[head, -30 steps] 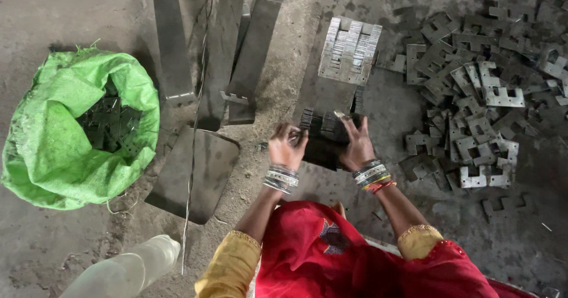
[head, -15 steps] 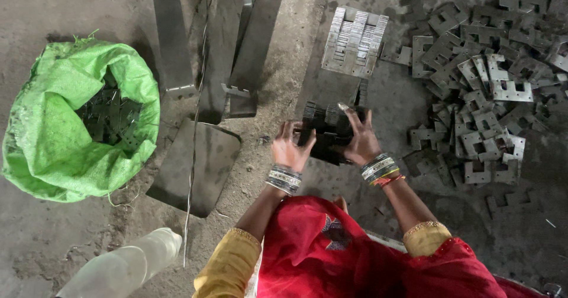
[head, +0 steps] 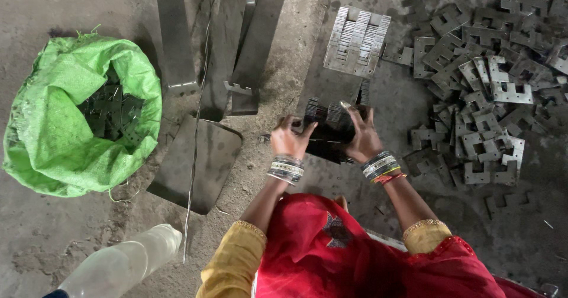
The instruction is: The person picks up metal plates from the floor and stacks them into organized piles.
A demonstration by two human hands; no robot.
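My left hand (head: pixel 290 139) and my right hand (head: pixel 361 137) press from both sides on a dark stack of thin metal plates (head: pixel 329 133) standing on edge on the floor. Both wrists wear several bangles. Beyond the stack, another bundle of stacked plates (head: pixel 357 41) lies flat on a metal sheet. A heap of loose notched metal pieces (head: pixel 480 91) spreads over the floor to the right of my right hand.
A green woven sack (head: pixel 56 138) holding dark metal pieces stands at the left. Long metal strips (head: pixel 222 49) lie at the top centre, a flat metal sheet (head: pixel 198 162) lies left of my left hand, and a plastic bottle (head: pixel 121 265) is at the bottom left.
Both hands stayed on the plate stack. The fingers closed in around it, and the view shifted slightly.
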